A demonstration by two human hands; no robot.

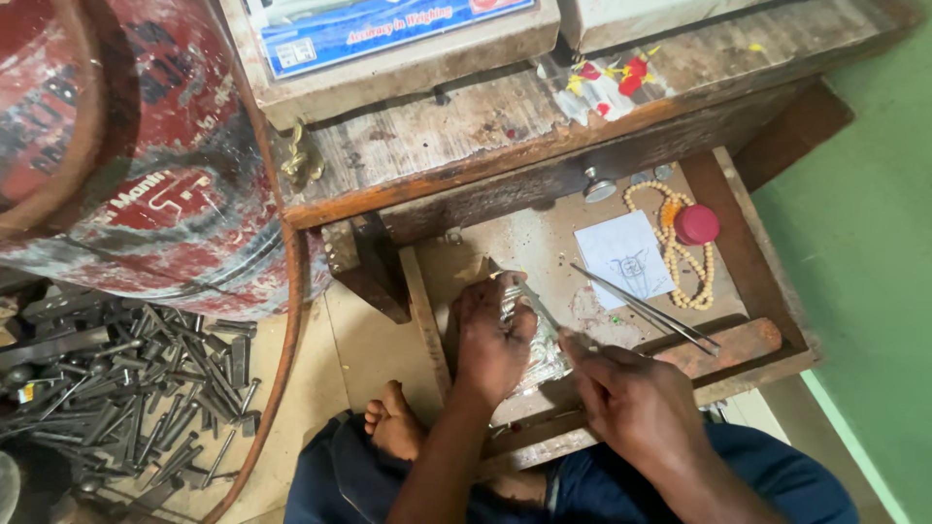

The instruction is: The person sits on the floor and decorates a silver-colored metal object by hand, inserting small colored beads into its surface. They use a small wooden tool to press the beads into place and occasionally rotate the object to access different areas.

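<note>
My left hand grips a shiny silver ornamental piece over the near part of an open wooden drawer. My right hand presses against the silver piece from the right and holds long metal tweezers, whose tips point up-left over the drawer. Part of the silver piece is hidden under both hands.
In the drawer lie a white paper with a sketch, a cream bead string and a red round cap. A red gas cylinder stands at left. Several dark metal punches are piled on the floor. My bare foot rests below.
</note>
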